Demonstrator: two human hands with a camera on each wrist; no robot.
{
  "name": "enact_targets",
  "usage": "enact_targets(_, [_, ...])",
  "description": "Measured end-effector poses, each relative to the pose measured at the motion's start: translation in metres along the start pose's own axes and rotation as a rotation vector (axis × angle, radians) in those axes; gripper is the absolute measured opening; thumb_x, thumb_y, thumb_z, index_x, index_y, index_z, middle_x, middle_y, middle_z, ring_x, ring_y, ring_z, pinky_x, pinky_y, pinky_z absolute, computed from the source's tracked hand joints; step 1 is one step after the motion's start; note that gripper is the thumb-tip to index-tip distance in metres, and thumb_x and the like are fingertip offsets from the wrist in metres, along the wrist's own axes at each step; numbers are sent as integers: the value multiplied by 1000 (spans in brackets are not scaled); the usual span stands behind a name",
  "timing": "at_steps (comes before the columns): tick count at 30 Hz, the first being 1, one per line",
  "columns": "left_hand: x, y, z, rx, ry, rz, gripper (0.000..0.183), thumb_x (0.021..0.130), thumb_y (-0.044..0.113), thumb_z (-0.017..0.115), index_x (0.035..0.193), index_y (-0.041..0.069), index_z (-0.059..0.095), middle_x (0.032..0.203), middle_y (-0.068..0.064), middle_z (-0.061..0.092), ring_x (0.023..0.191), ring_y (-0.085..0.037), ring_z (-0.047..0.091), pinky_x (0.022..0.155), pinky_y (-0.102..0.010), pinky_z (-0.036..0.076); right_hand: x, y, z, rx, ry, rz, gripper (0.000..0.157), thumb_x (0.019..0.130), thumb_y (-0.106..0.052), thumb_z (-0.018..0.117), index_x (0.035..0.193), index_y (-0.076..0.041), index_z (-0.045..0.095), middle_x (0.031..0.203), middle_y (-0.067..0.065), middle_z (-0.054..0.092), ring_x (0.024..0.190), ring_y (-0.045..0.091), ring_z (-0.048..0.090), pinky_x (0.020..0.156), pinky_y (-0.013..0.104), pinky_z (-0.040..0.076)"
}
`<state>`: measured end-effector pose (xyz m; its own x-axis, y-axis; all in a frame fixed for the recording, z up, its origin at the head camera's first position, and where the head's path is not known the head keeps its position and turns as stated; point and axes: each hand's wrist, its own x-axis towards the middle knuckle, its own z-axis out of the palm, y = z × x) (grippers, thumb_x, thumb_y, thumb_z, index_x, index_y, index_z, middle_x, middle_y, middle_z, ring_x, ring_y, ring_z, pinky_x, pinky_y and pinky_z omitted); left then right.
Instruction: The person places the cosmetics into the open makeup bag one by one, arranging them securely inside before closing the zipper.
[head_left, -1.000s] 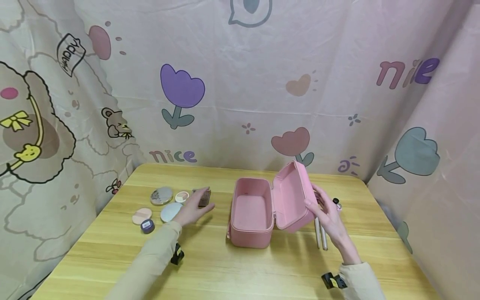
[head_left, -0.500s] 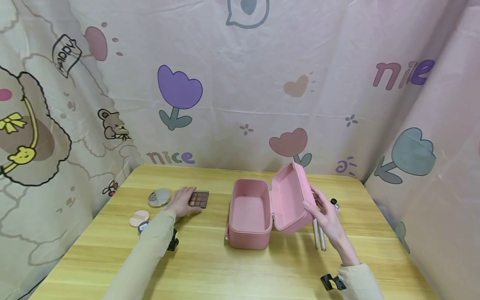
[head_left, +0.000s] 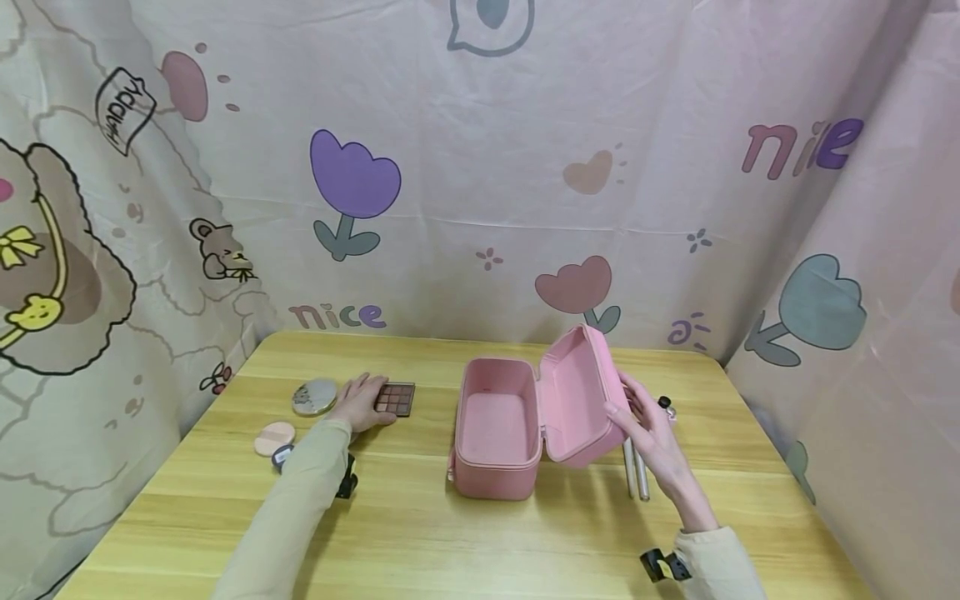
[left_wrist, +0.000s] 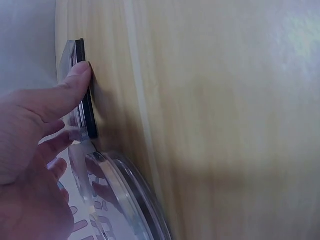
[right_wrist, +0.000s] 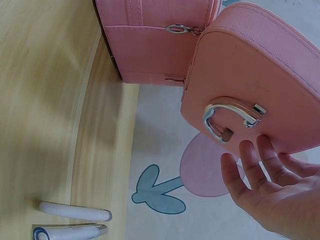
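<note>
Pink case (head_left: 495,482): one, upright on the wooden table (head_left: 480,550), unzipped; its main compartment shows only bare pink lining. Lid (head_left: 576,400): hinged to the right, tipped outward, likewise bare inside; metal handle (right_wrist: 227,115) on the outer face.

Right hand (head_left: 660,433): thumb over the lid's rim, fingers behind it, slightly spread; holds the lid, as a second earlier.

Left hand (head_left: 358,406): a second ago spread wider, thumb clear of the table items; now lower, fingers bent and thumb against the near edge of the eyeshadow palette (head_left: 402,400), which it grips lightly. A pale blue disc, visible then, is now covered in the head view.

Palette, condition: lying flat, left of the case; rectangular, dark-edged, brown-toned pans in a grid.

Also listed: glossy round container (left_wrist: 120,195), just beside the palette; patterned compact (head_left: 315,397); powder puff (head_left: 274,438); two silver tubes (head_left: 642,477), right of the lid.
</note>
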<state>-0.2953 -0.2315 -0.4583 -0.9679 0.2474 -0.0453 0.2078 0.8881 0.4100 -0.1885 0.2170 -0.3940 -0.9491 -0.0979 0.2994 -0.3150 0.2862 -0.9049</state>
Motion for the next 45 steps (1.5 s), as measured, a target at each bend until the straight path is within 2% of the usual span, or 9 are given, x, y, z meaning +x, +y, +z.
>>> enact_targets(7, [0, -5, 3, 16, 18, 1, 73, 91, 26, 74, 147, -7, 41, 153, -30, 40, 148, -49, 24, 124, -65, 10, 0, 0, 0, 8, -2, 1, 60, 100, -11, 53, 155, -1, 32, 146, 30, 48, 115, -12, 52, 93, 8, 46])
enact_targets(12, [-1, -8, 7, 8, 58, 12, 76, 91, 29, 74, 148, -7, 40, 153, -32, 40, 146, -49, 28, 125, -63, 10, -1, 1, 0, 7, -1, 2, 60, 100, -10, 53, 155, -1, 32, 146, 30, 48, 114, -12, 52, 93, 9, 47])
enact_targets(15, [-2, -8, 9, 4, 106, 43, 76, 91, 31, 74, 147, -9, 40, 148, -33, 43, 140, -51, 36, 122, -64, 18, -1, 1, 0, 6, 0, 3, 60, 100, -10, 53, 155, -1, 32, 146, 30, 48, 114, -12, 52, 93, 9, 47])
enact_targets(20, [-4, -5, 10, -89, 165, 70, 77, 91, 27, 74, 147, -11, 38, 143, -34, 44, 131, -52, 44, 115, -65, 33, -1, 1, 0, 10, -1, 3, 60, 100, -11, 53, 155, 0, 32, 146, 30, 48, 113, -12, 53, 93, 9, 47])
enact_targets(22, [-5, -2, 9, -155, 167, 58, 79, 91, 25, 75, 148, -11, 36, 144, -34, 42, 131, -52, 43, 113, -65, 35, -1, 0, -1, 11, -1, 3, 60, 100, -11, 53, 155, 0, 32, 145, 30, 49, 113, -12, 53, 93, 8, 47])
enact_targets(28, [-8, 9, 6, -248, 166, 33, 81, 90, 27, 76, 150, -9, 34, 148, -32, 37, 136, -51, 40, 115, -65, 35, -1, 0, 0, 16, -2, 5, 60, 100, -10, 53, 155, 0, 32, 144, 30, 49, 113, -12, 54, 93, 8, 47])
enact_targets(39, [-8, 34, -5, -320, 220, 106, 80, 88, 31, 77, 148, -6, 38, 146, -29, 41, 135, -45, 43, 115, -63, 36, -1, 0, -1, 24, -8, 1, 60, 100, -10, 52, 155, 0, 32, 144, 31, 49, 112, -11, 55, 92, 8, 47])
enact_targets(45, [-11, 53, -15, -367, 205, 124, 80, 88, 30, 77, 148, -6, 38, 143, -30, 42, 133, -44, 43, 116, -63, 35, -1, 0, -1, 24, -6, -1, 59, 100, -9, 52, 155, 1, 32, 143, 31, 49, 112, -11, 55, 93, 8, 47])
